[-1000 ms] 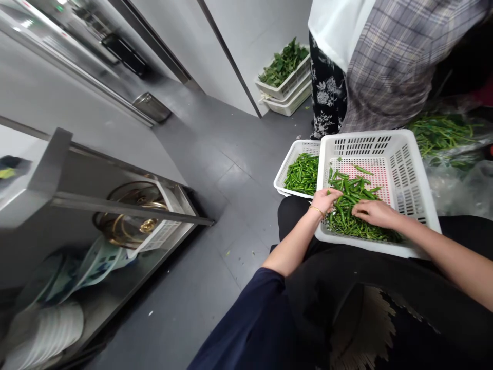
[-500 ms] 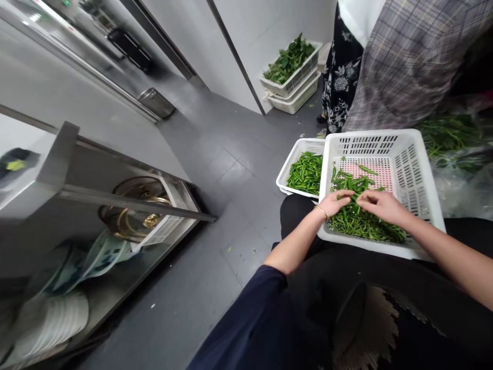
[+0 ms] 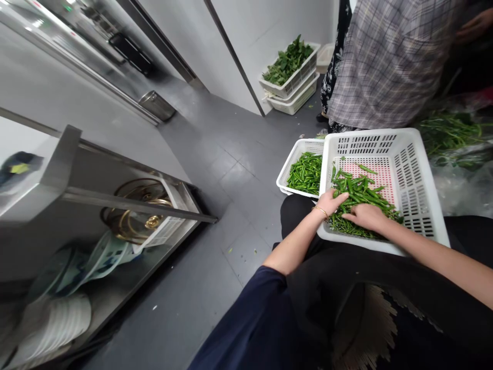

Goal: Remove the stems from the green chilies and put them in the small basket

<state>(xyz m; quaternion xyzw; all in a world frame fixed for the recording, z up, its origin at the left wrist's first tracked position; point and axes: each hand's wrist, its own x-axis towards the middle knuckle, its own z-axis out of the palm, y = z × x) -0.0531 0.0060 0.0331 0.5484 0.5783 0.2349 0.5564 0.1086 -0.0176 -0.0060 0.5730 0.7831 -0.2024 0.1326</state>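
A white slotted plastic basket (image 3: 428, 190) rests on my lap, with green chili peppers (image 3: 358, 189) heaped in it. Thin green stems or small chilies lie at its near side. My left hand (image 3: 330, 202), a bracelet at the wrist, is at the basket's left side over the peppers. Its thumb is stretched out and apart, and the other fingers are partly hidden. Low over the near part of the heap, my right hand (image 3: 365, 216) has its thumb pointing left. Its other fingers bend down into the greens, so what they hold, if anything, is hidden.
A smaller white basket (image 3: 283, 172) of green chilies stands left of my lap. Stacked baskets (image 3: 295, 97) with leafy greens are by the wall. A person in a plaid garment (image 3: 385, 67) is close ahead, beside bagged greens (image 3: 450, 131). A metal shelf (image 3: 134, 203) stands left.
My hands, together over the peppers before, are now lower and slightly apart. My right hand has moved left and down onto the heap. The person in plaid has shifted left.
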